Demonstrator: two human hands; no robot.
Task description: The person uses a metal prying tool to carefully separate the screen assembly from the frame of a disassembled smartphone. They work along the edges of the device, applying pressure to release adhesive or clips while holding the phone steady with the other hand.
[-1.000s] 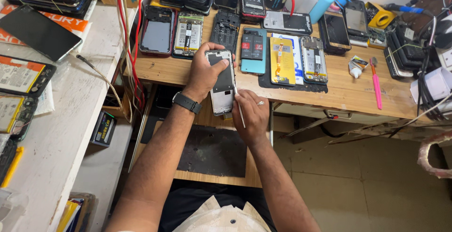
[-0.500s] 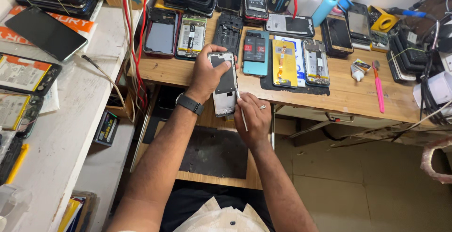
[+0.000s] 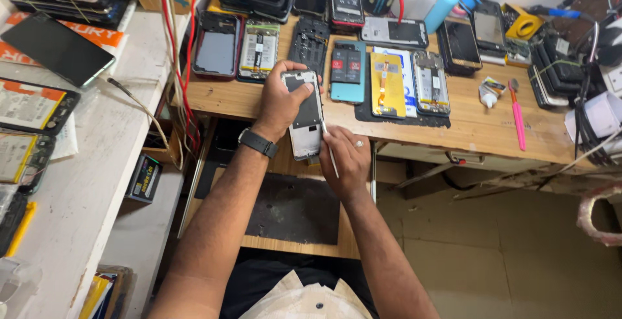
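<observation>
I see the wooden desk [image 3: 479,125] running across the top of the view, its far half crowded with opened phones and parts. To the left stands a white side counter [image 3: 84,163] carrying more phone bodies and a dark screen panel. Below the desk's front edge, a pull-out shelf bears a black mat [image 3: 291,209]. On the desk a teal phone back [image 3: 348,73] lies just beside a yellow-backed phone part [image 3: 387,86], and a pink tool [image 3: 518,113] lies well off to the right. My left hand [image 3: 282,102], a dark watch [image 3: 257,142] on its wrist, is closed around a silver phone frame [image 3: 306,121], holding it upright-tilted over the desk's front edge. My right hand [image 3: 346,157] pinches a thin white pry tool [image 3: 329,154] against the frame's lower right side.
</observation>
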